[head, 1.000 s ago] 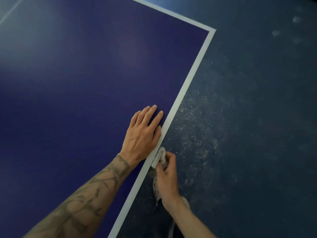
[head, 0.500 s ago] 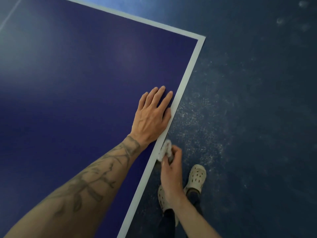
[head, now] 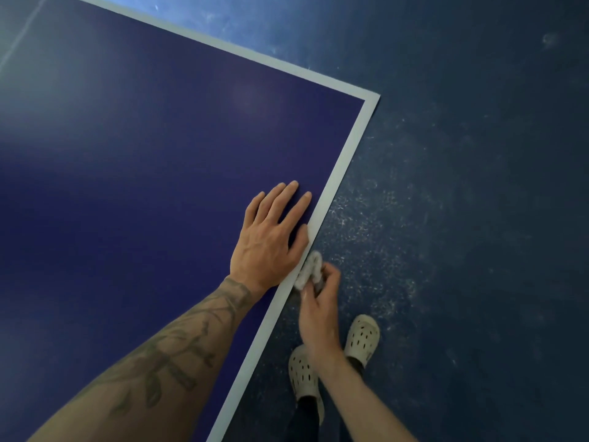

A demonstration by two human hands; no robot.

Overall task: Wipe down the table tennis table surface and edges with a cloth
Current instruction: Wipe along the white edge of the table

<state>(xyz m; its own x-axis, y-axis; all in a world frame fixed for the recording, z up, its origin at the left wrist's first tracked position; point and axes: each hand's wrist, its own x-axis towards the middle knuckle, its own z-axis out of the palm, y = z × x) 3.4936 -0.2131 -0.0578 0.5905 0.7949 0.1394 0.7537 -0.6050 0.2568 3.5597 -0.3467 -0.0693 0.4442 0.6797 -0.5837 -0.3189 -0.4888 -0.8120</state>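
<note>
Lying palm down on the dark blue table tennis table [head: 127, 161], the left hand [head: 271, 237] is spreading its straight fingers slightly and holding nothing. Its thumb is resting along the white border line [head: 344, 173] near the table's side edge. Just beside that thumb, off the side of the table, the right hand [head: 318, 309] is gripping a small bunched white cloth [head: 307, 269], with its thumb and curled fingers closing round it. The cloth is touching the table's side edge, a good way short of the corner. Below the right forearm, two pale perforated clogs [head: 361, 339] are standing on the scuffed dark blue floor [head: 462, 218], close to the table's side.
</note>
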